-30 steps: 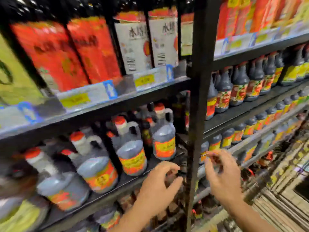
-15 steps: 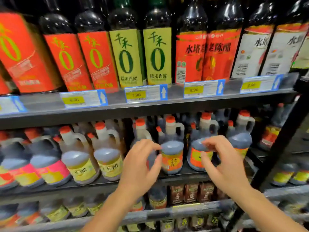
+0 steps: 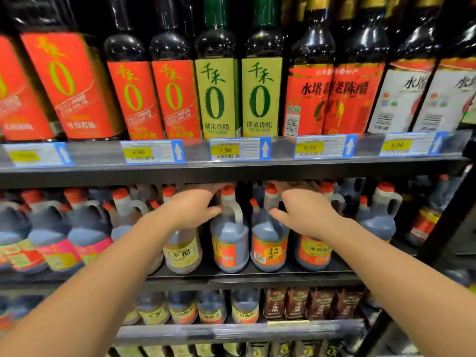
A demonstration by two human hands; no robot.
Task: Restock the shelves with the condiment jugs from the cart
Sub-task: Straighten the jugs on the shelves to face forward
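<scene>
Facing jugs (image 3: pixel 230 238), 千禾 bottles (image 3: pixel 216 99), 7.90 tag (image 3: pixel 225 150)

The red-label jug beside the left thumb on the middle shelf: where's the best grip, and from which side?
Probably grip the loop handle of the red-label jug, coming from the front. The handle faces outward beside the neck, and the upper shelf sits close over the orange cap, leaving little room from above. Neighbouring jugs crowd both sides.

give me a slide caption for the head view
Left hand and right hand reach among red-capped jugs on the middle shelf, below tall bottles.
</scene>
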